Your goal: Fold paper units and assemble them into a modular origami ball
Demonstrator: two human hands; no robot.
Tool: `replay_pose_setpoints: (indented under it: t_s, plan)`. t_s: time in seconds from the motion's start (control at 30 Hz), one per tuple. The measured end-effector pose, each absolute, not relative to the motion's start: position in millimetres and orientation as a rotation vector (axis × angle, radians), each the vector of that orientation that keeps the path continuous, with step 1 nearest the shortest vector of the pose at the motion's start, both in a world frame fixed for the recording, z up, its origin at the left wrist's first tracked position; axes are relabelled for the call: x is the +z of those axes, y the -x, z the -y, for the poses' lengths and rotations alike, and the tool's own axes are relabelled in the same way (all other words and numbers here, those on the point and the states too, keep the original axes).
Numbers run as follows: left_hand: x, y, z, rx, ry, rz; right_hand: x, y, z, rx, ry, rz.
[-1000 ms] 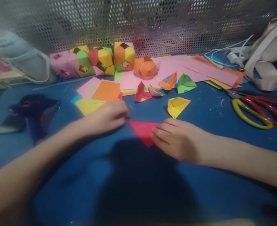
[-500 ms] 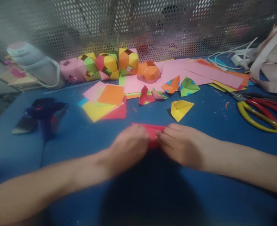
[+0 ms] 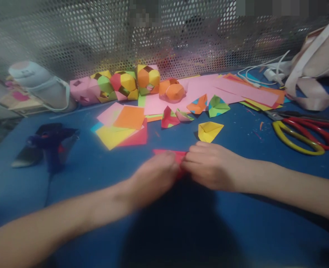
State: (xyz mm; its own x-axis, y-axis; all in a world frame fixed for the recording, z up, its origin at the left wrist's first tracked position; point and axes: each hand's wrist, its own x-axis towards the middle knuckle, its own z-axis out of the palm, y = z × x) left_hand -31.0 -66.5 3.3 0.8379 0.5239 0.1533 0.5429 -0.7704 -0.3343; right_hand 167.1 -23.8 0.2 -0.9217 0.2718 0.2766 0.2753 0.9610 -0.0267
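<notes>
A folded red paper [image 3: 180,158] lies low over the blue tabletop between my two hands, mostly covered by them. My left hand [image 3: 157,176], blurred, is closed on its left part. The curled fingers of my right hand [image 3: 209,165] grip the paper's right side. Just beyond my right hand sits a folded yellow paper piece [image 3: 210,131]. Farther back stand other folded pieces: a red and green one [image 3: 170,117], an orange and blue one [image 3: 198,104] and a green and blue one [image 3: 218,106].
Loose paper squares [image 3: 129,117] lie left of centre. Behind stand several paper balls [image 3: 123,85] and pink sheets [image 3: 206,89] before a perforated metal panel [image 3: 170,33]. A glue gun [image 3: 52,145] and bottle [image 3: 41,85] are left; scissors [image 3: 298,132], a white cable [image 3: 273,74] and a bag [image 3: 320,56] are right.
The view has shifted slightly, so the things on the right appear farther left. My hands stay on the red paper, drawn a little closer together, the left one covering more of it.
</notes>
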Motion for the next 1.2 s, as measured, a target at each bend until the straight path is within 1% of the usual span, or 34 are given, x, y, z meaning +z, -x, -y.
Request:
replay_pose_setpoints:
  t_s: [0.13, 0.27, 0.4, 0.5, 0.63, 0.8, 0.9, 1.03, 1.2]
  plan:
    - [6, 30, 67, 0.098, 2.575, 0.808, -12, -162, 21, 0.034, 0.612, 2.715]
    - [11, 27, 67, 0.119, 2.538, 0.806, -15, -155, 23, -0.038, 0.748, 2.745]
    - [13, 26, 69, 0.138, 2.535, 0.898, 1, -152, 26, -0.106, 0.911, 2.919]
    - [15, 28, 70, 0.235, 2.481, 1.005, 18, -159, 27, -0.131, 0.989, 3.062]
    - [17, 32, 66, 0.309, 2.461, 1.071, 31, -177, 26, -0.156, 0.978, 3.192]
    - [15, 47, 57, 0.105, 2.52, 1.118, 35, -196, 23, -0.215, 0.895, 3.227]
    - [16, 53, 50, 0.05, 2.533, 1.174, 38, -201, 21, -0.215, 0.898, 3.211]
    - [18, 53, 45, -0.037, 2.6, 1.229, 40, -199, 18, -0.188, 0.954, 3.14]
    - [17, 51, 44, -0.315, 2.842, 1.205, 34, -188, 17, -0.197, 1.072, 3.031]
